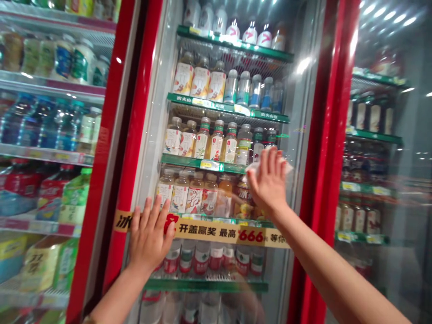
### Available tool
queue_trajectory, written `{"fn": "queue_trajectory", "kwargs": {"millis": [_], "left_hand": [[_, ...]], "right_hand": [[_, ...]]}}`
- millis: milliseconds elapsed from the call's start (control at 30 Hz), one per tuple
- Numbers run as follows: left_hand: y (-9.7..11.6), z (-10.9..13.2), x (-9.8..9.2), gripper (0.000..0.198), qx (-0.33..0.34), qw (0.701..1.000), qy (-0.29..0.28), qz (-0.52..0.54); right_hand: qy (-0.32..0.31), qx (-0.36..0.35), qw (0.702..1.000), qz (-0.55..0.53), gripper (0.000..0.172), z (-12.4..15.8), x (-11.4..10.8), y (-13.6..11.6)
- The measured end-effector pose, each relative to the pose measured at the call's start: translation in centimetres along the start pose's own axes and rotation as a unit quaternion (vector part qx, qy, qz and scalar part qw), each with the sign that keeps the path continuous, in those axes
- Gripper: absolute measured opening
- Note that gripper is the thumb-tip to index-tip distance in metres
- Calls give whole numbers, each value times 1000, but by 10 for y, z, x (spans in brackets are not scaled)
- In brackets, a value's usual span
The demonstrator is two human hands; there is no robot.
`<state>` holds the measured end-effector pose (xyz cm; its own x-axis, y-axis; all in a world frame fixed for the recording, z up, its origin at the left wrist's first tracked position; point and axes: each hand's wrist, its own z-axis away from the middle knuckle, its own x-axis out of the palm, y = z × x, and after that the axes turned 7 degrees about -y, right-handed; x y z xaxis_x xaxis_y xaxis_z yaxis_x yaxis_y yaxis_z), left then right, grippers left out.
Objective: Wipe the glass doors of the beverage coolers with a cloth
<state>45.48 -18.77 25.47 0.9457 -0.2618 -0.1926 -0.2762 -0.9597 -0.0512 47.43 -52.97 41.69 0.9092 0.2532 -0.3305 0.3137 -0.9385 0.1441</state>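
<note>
A tall drinks cooler with a red frame [324,148] stands in front of me, its glass door [300,112] shut. My left hand [150,236] lies flat on the lower left of the glass, fingers spread, over a yellow banner sticker [216,231]. My right hand [268,177] presses a white cloth [286,167] flat against the glass at mid height, fingers stretched out over it. Behind the glass, green shelves [202,163] hold rows of bottled tea and water.
Another cooler on the left [50,135] holds blue, red and green bottles on white shelves. A third glass door on the right [374,157] shows dark bottles on green shelves. Ceiling lights reflect in the glass.
</note>
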Motion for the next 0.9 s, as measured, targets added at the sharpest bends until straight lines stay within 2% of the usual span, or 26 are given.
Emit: {"fn": "queue_trajectory", "kwargs": {"millis": [33, 67, 100, 133, 167, 200, 233, 300, 333, 367, 400, 433, 467, 500, 567, 600, 633, 667, 700, 767, 800, 833, 867, 900], "left_hand": [[1, 1, 3, 75, -1, 1000, 3, -4], [1, 2, 4, 75, -1, 1000, 4, -5], [1, 2, 5, 75, 0, 1000, 6, -7], [1, 3, 5, 75, 2, 1000, 8, -11], [1, 3, 4, 75, 6, 1000, 10, -16], [0, 2, 3, 76, 10, 1000, 11, -23], [0, 2, 2, 76, 14, 999, 11, -32], [-1, 2, 1, 77, 17, 999, 10, -45], [-1, 2, 1, 77, 18, 999, 10, -49], [-1, 2, 1, 77, 19, 998, 10, -52], [0, 2, 1, 77, 20, 998, 11, -53], [0, 2, 2, 77, 19, 998, 11, -55], [0, 2, 2, 77, 18, 998, 10, -56], [0, 2, 2, 77, 18, 998, 10, -57], [0, 3, 3, 77, 20, 998, 15, -55], [0, 3, 3, 79, 19, 998, 22, -53], [0, 4, 4, 80, 16, 998, 29, -51], [0, 4, 5, 82, 11, 998, 36, -50], [0, 4, 5, 83, 4, 998, 40, -48], [0, 5, 6, 85, -9, 998, 35, -43], [1, 5, 6, 85, -11, 999, 28, -40], [2, 5, 6, 85, -13, 999, 21, -35], [2, 5, 5, 85, -14, 999, 13, -30], [1, 6, 4, 85, -16, 1000, 3, -23]], "right_hand": [[-37, -107, 994, 0, 78, 14, 8, -19], [-76, -229, 970, 3, 76, 29, 15, -37], [-107, -344, 933, 8, 74, 39, 22, -52], [-127, -424, 896, 15, 72, 43, 26, -63], [-132, -459, 878, 22, 71, 38, 28, -70], [-123, -448, 885, 29, 71, 24, 26, -73], [-105, -402, 909, 35, 72, 3, 23, -72], [-52, -248, 967, 39, 75, -50, 13, -68], [-20, -160, 986, 35, 77, -74, 9, -68], [10, -88, 996, 28, 78, -91, 8, -70], [31, -47, 998, 20, 79, -100, 9, -74], [39, -52, 998, 14, 79, -100, 12, -82], [32, -106, 994, 12, 79, -93, 18, -91], [11, -202, 979, 17, 79, -81, 25, -102], [-48, -419, 906, 34, 76, -58, 36, -118], [-70, -485, 871, 41, 74, -54, 39, -123], [-80, -508, 857, 45, 74, -56, 38, -125], [-80, -487, 868, 45, 74, -66, 34, -124], [-70, -432, 898, 42, 76, -82, 27, -121], [-35, -268, 962, 23, 80, -117, 15, -116], [-13, -194, 981, 4, 81, -130, 13, -115], [3, -139, 990, -16, 80, -135, 14, -118], [4, -113, 993, -34, 79, -131, 18, -123], [-16, -124, 991, -46, 78, -118, 24, -131]]}}
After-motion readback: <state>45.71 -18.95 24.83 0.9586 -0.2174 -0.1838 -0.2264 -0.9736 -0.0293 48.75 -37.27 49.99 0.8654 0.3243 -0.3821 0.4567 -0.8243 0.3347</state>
